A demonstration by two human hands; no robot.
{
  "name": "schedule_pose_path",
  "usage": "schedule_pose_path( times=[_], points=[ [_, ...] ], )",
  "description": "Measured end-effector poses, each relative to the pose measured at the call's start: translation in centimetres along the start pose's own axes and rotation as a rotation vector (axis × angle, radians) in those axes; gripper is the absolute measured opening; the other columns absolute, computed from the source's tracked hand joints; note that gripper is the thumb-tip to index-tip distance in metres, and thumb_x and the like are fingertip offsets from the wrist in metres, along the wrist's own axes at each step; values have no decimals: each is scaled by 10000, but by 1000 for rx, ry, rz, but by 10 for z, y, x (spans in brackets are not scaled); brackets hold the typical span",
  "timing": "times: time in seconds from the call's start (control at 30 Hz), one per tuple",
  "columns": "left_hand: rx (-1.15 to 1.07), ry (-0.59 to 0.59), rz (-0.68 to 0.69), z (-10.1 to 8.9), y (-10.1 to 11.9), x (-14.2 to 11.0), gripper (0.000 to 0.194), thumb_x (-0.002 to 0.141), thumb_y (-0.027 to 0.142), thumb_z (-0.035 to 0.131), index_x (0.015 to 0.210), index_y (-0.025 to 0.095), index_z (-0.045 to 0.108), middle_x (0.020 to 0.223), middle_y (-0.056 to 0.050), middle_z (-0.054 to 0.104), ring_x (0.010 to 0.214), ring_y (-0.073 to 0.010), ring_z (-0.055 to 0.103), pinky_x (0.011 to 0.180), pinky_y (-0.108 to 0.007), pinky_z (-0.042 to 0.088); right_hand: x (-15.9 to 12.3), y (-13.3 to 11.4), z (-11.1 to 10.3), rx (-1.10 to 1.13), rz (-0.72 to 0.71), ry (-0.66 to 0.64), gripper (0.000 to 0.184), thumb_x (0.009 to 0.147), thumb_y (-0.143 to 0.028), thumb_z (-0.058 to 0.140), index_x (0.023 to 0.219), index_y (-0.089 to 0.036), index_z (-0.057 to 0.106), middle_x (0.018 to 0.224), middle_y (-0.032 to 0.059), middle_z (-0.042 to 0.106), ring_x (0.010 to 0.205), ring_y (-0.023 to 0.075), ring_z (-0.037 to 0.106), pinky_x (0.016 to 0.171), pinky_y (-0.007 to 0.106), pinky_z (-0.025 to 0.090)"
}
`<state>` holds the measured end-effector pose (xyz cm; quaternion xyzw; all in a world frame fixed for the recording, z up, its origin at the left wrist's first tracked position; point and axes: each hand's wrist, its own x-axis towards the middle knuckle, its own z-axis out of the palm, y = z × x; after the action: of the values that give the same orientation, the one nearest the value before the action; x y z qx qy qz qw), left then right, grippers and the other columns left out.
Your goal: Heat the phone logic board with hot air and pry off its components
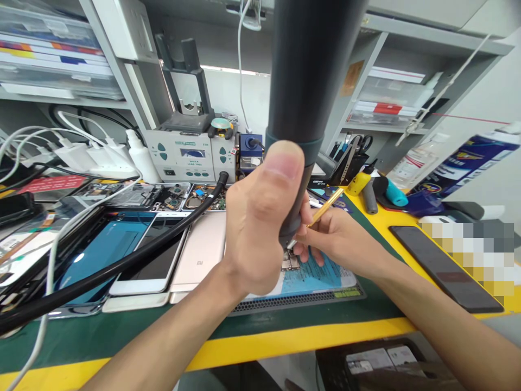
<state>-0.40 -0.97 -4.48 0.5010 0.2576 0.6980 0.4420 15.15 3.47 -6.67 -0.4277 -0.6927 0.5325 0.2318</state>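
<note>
My left hand (260,217) is closed around the black handle of a hot air gun (313,70), held upright, thumb towards me. Its lower end hangs close above a small circuit board (290,262), which is partly hidden behind my hand. In my right hand (337,236), pinched between the fingers, is a slim gold-handled tool (326,206). A pale metal tip slants down from it to the board's edge; its exact kind cannot be made out. Under the board lies a blue and white work pad (325,274) with dark streaks.
Left of the pad lie a gold phone back (199,250), a white phone (150,252) and a blue phone back (103,252). A black hose (122,263) crosses above them from the hot air station (189,157). A dark phone (443,266) lies right, near a yellow bottle (360,179).
</note>
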Motion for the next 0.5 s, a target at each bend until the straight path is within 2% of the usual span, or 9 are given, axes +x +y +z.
schedule_pose_path(
  times=[0.3, 0.5],
  points=[
    [10, 21, -65, 2, 3, 0, 587, 834, 740, 526, 634, 203, 657, 590, -70, 604, 492, -215, 602, 477, -348, 480, 0, -1, 1, 14, 7, 8, 198, 806, -298, 718, 714, -153, 622, 603, 3, 681, 418, 49, 511, 385, 128, 419],
    [14, 37, -79, 3, 4, 0, 568, 829, 723, 530, 582, 211, 542, 592, -69, 594, 481, -221, 597, 476, -360, 483, 0, -3, 1, 25, 11, 10, 201, 789, -292, 740, 695, -153, 630, 598, -3, 684, 418, 45, 510, 388, 123, 417]
  ],
)
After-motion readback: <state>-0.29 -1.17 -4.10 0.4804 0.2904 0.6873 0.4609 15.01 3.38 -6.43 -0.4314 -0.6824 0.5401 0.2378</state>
